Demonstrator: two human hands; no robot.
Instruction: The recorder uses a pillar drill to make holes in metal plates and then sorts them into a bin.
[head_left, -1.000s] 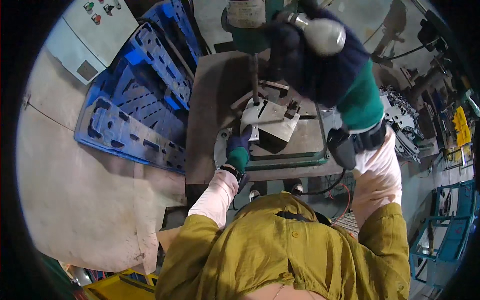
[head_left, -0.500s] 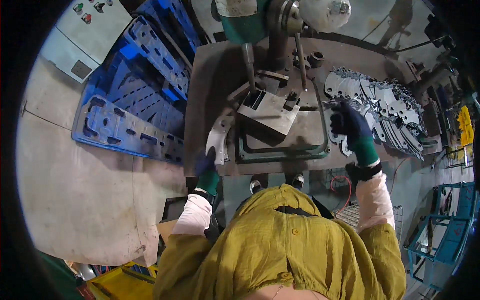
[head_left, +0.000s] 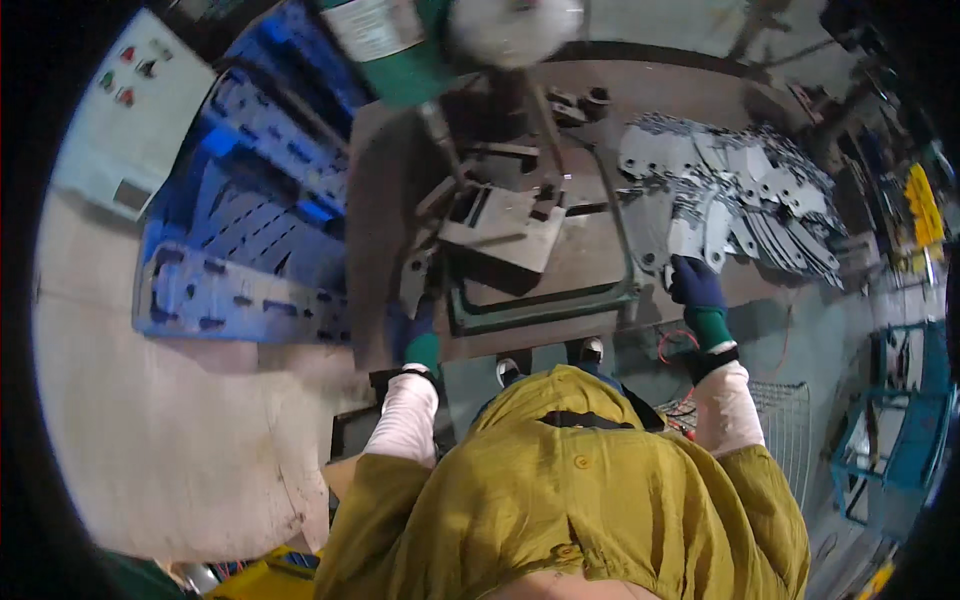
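My left hand (head_left: 408,328), in a dark blue glove with a green cuff, is at the table's front left. It is closed on the near end of a curved grey metal plate (head_left: 413,282); its fingers are somewhat smeared. My right hand (head_left: 698,287), gloved alike, is at the near edge of a pile of metal plates (head_left: 760,185). Its fingers close on the near end of a flat plate with a hole (head_left: 686,232). Between the hands, a steel block fixture (head_left: 505,230) sits on the green-edged machine base (head_left: 545,316).
A green drill-press-like machine (head_left: 390,50) with a lever stands over the fixture. Blue plastic pallets (head_left: 240,290) and a pale control box (head_left: 130,110) are to the left. A blue metal rack (head_left: 895,430) stands at the right, a wire basket (head_left: 785,420) below the table.
My right hand has come nearer to me, from beside the pile to its front edge, and closed on a plate. The left hand's plate is turned more upright. The whole view has shifted.
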